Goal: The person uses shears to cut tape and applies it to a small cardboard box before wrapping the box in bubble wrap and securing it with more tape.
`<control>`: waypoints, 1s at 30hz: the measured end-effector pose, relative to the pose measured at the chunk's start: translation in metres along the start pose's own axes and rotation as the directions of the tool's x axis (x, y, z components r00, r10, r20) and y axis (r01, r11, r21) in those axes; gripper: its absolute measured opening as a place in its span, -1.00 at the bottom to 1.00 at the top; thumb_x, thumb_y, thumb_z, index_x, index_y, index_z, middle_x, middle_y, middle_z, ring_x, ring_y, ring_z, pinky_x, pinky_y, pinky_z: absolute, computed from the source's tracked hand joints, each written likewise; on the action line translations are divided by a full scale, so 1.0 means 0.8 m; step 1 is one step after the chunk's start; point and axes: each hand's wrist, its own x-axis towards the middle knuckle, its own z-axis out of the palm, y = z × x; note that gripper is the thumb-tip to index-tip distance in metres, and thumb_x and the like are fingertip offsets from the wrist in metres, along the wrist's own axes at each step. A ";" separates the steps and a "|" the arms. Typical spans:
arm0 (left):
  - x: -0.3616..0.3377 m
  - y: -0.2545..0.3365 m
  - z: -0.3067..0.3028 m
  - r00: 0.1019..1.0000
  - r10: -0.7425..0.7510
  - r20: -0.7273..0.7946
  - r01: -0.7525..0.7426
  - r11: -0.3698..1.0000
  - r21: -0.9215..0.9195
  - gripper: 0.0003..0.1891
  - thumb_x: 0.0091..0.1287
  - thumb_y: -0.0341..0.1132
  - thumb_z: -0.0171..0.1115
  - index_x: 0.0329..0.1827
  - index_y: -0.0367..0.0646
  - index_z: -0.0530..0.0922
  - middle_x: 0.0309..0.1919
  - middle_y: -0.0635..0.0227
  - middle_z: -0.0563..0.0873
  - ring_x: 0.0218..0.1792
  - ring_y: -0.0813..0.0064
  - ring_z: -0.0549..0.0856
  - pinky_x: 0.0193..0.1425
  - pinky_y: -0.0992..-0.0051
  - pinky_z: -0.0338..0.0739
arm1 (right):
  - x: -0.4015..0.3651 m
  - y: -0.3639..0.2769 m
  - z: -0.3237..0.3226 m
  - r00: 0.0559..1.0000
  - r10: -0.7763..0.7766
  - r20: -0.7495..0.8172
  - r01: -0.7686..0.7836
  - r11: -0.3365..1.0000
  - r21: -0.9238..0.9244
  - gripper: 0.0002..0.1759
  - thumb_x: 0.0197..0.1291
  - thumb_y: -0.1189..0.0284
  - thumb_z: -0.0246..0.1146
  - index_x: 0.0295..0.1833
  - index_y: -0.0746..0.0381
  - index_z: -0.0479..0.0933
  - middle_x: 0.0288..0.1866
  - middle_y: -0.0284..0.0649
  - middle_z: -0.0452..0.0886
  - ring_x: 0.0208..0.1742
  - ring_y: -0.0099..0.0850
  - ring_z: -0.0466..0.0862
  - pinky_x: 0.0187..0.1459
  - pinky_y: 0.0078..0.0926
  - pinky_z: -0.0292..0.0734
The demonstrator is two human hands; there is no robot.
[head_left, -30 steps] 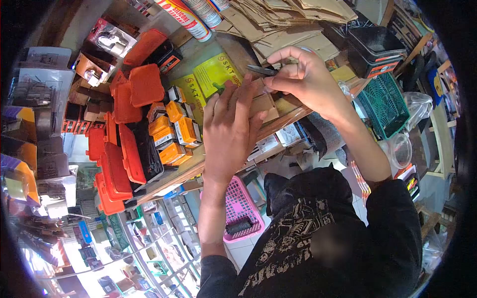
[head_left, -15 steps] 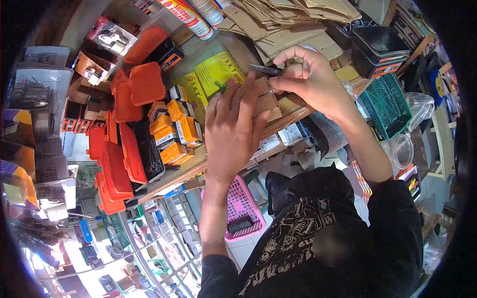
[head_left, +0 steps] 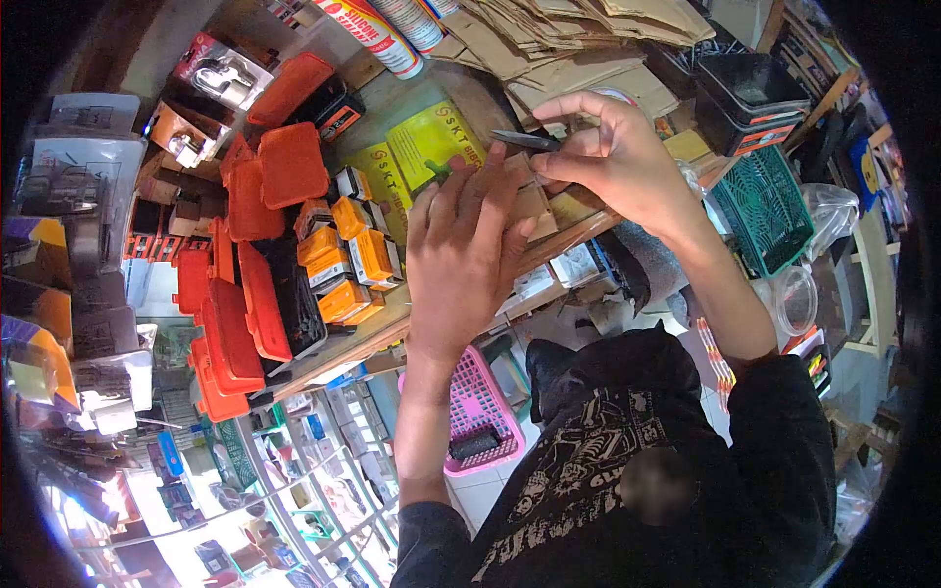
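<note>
My left hand (head_left: 453, 260) lies flat on a piece of brown cardboard (head_left: 530, 208) at the table's front edge, its fingers stretched out and pressing it down. In a pinch between thumb and fingers, my right hand (head_left: 616, 162) holds a dark, pointed blade (head_left: 525, 139). The tip points left, right by the left fingertips, and the handle end is hidden in the hand. Beyond the left hand, yellow-green SKT packs (head_left: 431, 142) lie on the table (head_left: 392, 328).
Small orange-and-white boxes (head_left: 368, 257) and red-lidded cases (head_left: 260, 299) stand to the left. Cardboard sheets (head_left: 578, 39) and a silicone sealant tube (head_left: 377, 39) are at the back. Black bins (head_left: 753, 98) and a green basket (head_left: 760, 211) sit right. A pink basket (head_left: 490, 402) is below.
Both hands stay nearly in place. The blade and right hand have shifted very slightly, while the left hand keeps pressing the cardboard.
</note>
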 end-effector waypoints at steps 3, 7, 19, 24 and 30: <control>0.001 0.000 0.001 1.000 0.004 0.001 -0.004 1.000 0.017 -0.51 0.54 -0.09 0.25 0.48 -0.01 0.55 0.53 0.27 0.57 0.39 0.03 0.60 0.45 0.05 0.44 | -0.002 0.003 0.002 1.000 -0.011 -0.011 0.011 1.000 -0.023 -0.45 0.29 0.61 0.48 0.37 0.37 0.52 -0.27 -0.21 0.82 -0.22 -0.55 0.79 -0.12 -0.60 0.66; 0.001 -0.002 0.002 1.000 0.012 0.013 -0.013 1.000 0.024 -0.52 0.54 -0.09 0.26 0.47 0.01 0.56 0.53 0.28 0.57 0.39 0.03 0.60 0.44 0.05 0.45 | -0.003 0.008 0.004 0.996 -0.075 -0.040 0.073 0.997 -0.034 -0.39 0.24 0.55 0.49 0.38 0.41 0.51 -0.30 -0.20 0.81 -0.29 -0.55 0.77 -0.25 -0.55 0.61; 0.004 -0.003 0.005 0.995 0.092 -0.026 -0.089 0.991 0.100 -0.58 0.49 -0.22 0.30 0.40 -0.01 0.63 0.48 0.27 0.63 0.29 0.10 0.67 0.35 0.11 0.52 | 0.000 0.017 0.006 0.989 -0.131 -0.062 0.124 0.986 -0.109 -0.44 0.25 0.57 0.50 0.35 0.35 0.54 -0.37 -0.29 0.75 -0.35 -0.61 0.71 -0.33 -0.59 0.53; 0.006 -0.003 0.002 0.996 0.091 -0.009 -0.090 0.992 0.090 -0.64 0.47 -0.22 0.33 0.28 -0.03 0.68 0.46 0.25 0.64 0.28 0.10 0.67 0.33 0.12 0.51 | -0.005 0.027 0.012 0.986 -0.136 -0.096 0.131 0.990 -0.060 -0.55 0.28 0.57 0.49 0.24 0.34 0.55 -0.40 -0.32 0.72 -0.39 -0.64 0.67 -0.36 -0.60 0.50; 0.006 -0.004 0.002 0.996 0.094 -0.002 -0.093 0.993 0.074 -0.64 0.48 -0.21 0.32 0.29 -0.03 0.69 0.48 0.27 0.63 0.28 0.08 0.67 0.32 0.13 0.50 | -0.010 0.043 0.031 0.961 -0.205 -0.186 0.181 0.974 -0.138 -0.80 0.29 0.66 0.36 -0.05 0.32 0.50 -0.38 -0.22 0.69 -0.36 -0.44 0.70 -0.30 -0.43 0.54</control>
